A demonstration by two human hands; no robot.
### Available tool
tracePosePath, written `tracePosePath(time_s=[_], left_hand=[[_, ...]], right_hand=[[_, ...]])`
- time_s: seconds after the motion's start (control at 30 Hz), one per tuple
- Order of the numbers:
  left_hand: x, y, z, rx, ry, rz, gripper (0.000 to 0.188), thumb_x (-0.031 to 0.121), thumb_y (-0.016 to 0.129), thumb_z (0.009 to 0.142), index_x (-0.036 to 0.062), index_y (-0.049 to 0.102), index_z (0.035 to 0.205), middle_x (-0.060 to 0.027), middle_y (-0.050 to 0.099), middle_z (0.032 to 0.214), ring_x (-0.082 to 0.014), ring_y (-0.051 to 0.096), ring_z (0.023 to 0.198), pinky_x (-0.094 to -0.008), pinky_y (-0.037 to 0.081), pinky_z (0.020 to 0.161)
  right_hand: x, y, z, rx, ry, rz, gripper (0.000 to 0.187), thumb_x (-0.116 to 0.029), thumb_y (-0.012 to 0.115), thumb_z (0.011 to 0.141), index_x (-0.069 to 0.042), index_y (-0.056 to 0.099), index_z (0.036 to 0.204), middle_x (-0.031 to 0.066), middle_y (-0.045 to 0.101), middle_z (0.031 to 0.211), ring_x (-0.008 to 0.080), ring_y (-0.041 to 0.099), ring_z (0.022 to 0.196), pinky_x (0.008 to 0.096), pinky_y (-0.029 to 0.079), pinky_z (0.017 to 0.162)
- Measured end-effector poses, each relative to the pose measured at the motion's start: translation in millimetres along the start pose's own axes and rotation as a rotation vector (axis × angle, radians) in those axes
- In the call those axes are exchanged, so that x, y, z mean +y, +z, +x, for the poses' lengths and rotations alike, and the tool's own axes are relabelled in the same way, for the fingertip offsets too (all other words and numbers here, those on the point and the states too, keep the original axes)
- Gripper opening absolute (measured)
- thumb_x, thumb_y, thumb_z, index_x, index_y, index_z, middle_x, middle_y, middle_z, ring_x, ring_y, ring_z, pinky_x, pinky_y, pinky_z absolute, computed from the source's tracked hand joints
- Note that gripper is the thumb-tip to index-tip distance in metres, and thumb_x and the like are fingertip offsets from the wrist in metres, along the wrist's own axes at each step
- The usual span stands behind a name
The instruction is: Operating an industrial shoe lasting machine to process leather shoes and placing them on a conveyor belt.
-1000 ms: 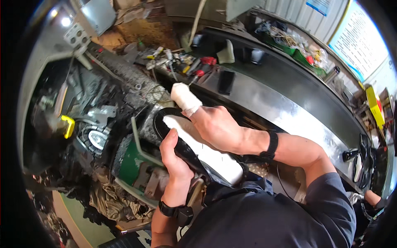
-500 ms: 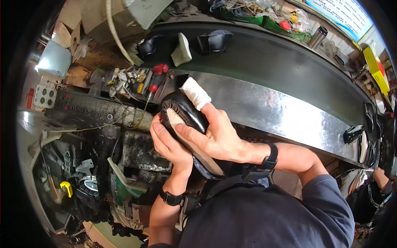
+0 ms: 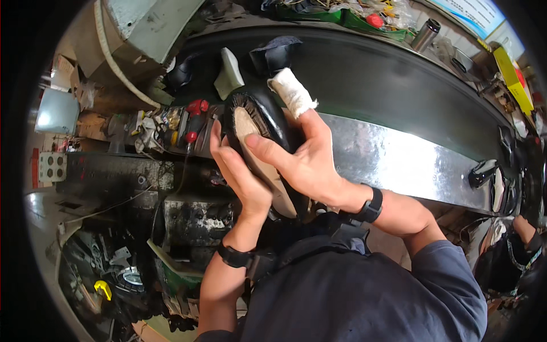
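Between my two hands is a black leather shoe upper stretched over a shoe last (image 3: pixel 269 117), bottom turned up, toe pointing away from me. Its pleated leather edge folds in around a tan insole (image 3: pixel 266 165). My left hand (image 3: pixel 245 182) cups the left side with the fingers along the edge. My right hand (image 3: pixel 313 162) grips the right side, its thumb pressed on the insole near the toe. White cloth wrapping (image 3: pixel 293 94) covers a finger of my right hand, held out beyond the shoe. The fingers beneath are hidden.
A dark belt (image 3: pixel 364 74) with a metal edge plate (image 3: pixel 399 157) runs ahead; black shoe pieces (image 3: pixel 276 54) and a pale last-shaped piece (image 3: pixel 229 73) lie on it. A red-and-black tool (image 3: pixel 195 119) is at left. Another person's hand (image 3: pixel 523 229) shows at far right.
Both hands have moved the shoe slightly up and away from me, and it now stands more upright in view. The wrapped finger has lifted away from the leather. The view has shifted slightly.
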State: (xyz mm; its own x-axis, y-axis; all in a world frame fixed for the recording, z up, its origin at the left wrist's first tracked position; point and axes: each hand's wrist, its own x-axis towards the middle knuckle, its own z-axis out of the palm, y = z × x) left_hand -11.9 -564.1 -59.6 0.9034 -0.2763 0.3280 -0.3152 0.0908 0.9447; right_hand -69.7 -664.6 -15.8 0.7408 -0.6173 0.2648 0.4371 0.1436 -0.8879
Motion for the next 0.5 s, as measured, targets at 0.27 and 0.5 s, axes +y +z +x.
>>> tracePosePath(time_s=[0.27,0.5], left_hand=[[-20,-17,21,-0.493,-0.454,-0.404,0.059,0.029,0.071,0.099,0.0031,0.048,0.148,-0.0078,0.060,0.136,-0.0167,0.058,0.123,-0.0336,0.046,0.106],[-42,-7,52,-0.375,-0.564,-0.533,0.039,0.021,0.066,0.104,0.0026,0.056,0.137,-0.0054,0.065,0.125,-0.0145,0.062,0.112,-0.0300,0.049,0.098]], right_hand=[[-1,-13,28,0.130,0.237,0.111,0.080,-0.016,0.081,0.090,0.006,0.037,0.153,0.0135,0.069,0.122,0.0152,0.065,0.111,0.0307,0.052,0.097],[29,2,36,-0.005,-0.306,-1.004,0.071,-0.025,0.058,0.106,0.005,0.022,0.160,0.0309,0.039,0.157,0.0425,0.053,0.136,0.0443,0.041,0.113]])
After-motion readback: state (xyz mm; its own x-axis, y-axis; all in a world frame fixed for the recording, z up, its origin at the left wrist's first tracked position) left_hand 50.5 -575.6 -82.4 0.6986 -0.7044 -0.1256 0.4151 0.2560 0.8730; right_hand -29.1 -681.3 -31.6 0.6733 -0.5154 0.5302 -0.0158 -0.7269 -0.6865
